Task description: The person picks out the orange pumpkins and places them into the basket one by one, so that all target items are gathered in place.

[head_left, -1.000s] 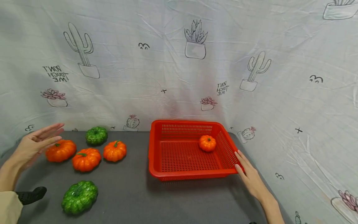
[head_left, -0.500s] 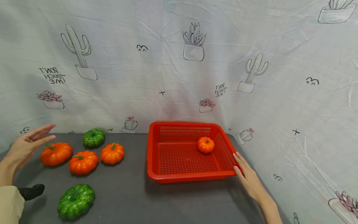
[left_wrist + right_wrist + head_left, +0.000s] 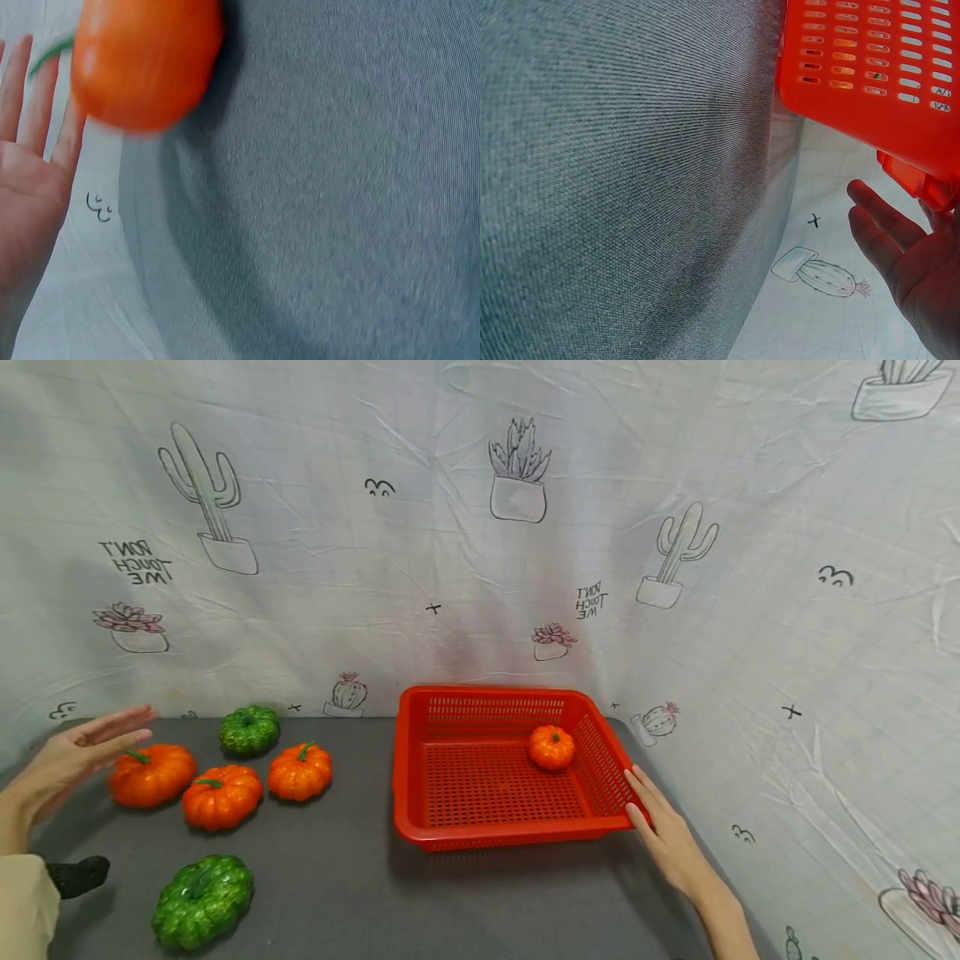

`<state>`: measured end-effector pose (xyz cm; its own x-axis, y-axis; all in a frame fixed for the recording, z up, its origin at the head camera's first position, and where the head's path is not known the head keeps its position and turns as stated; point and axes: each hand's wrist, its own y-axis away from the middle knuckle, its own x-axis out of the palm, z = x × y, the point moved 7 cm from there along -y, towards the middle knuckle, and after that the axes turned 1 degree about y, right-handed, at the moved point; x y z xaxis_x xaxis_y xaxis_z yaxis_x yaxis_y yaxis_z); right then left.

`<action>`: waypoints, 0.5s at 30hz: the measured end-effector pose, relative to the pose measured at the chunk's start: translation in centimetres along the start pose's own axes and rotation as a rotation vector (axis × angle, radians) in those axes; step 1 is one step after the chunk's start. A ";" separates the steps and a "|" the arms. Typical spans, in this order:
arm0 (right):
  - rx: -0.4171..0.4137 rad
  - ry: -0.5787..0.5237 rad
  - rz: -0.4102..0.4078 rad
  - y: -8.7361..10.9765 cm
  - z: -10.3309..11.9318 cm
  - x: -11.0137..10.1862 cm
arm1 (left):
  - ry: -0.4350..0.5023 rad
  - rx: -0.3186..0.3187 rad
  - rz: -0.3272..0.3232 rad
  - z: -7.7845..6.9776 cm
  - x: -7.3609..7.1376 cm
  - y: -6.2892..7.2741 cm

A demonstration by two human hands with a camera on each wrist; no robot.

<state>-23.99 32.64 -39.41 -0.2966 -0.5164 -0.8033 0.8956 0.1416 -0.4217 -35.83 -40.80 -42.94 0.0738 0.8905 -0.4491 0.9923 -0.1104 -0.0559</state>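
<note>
My left hand (image 3: pixel 63 766) hovers with extended fingers at the left side of an orange pumpkin (image 3: pixel 152 775) with a green stem, overlapping its edge in the head view. In the left wrist view that pumpkin (image 3: pixel 146 64) looks blurred, and the palm faces it with nothing held. On the right, my right hand (image 3: pixel 667 841) has its fingers fairly straight against the right rim of a red plastic basket (image 3: pixel 487 833). From the right wrist, fingers (image 3: pixel 881 240) show beside the basket's slotted wall (image 3: pixel 870 112). Inside the basket a small orange pumpkin (image 3: pixel 552 747) lies at the right.
Two more orange pumpkins (image 3: pixel 222 797) and a green pumpkin (image 3: pixel 249 731) sit close together on the grey table (image 3: pixel 337 885). Another green pumpkin (image 3: pixel 202 902) lies nearer the front. A patterned white cloth (image 3: pixel 450 543) hangs behind and along the right side.
The left hand has drawn back left, then come down slightly closer to the leftmost orange pumpkin. The head view has shifted a little. Right hand and basket stay as they were.
</note>
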 end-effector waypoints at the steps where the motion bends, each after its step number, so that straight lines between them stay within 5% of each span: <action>1: -0.002 0.000 -0.001 0.0 0.0 0.0 | -0.006 -0.001 0.013 0.0 -0.1 0.0; 10: 0.039 0.004 0.026 0.0 0.0 0.1 | -0.026 -0.108 0.157 0.7 0.5 0.9; 15: 0.034 0.013 0.020 0.0 0.0 0.0 | -0.005 -0.143 0.184 1.0 1.3 0.7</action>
<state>-23.99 32.64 -39.45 -0.2827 -0.5032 -0.8166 0.9122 0.1223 -0.3912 -35.12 -40.20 -44.43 0.2546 0.8590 -0.4442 0.9662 -0.2065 0.1544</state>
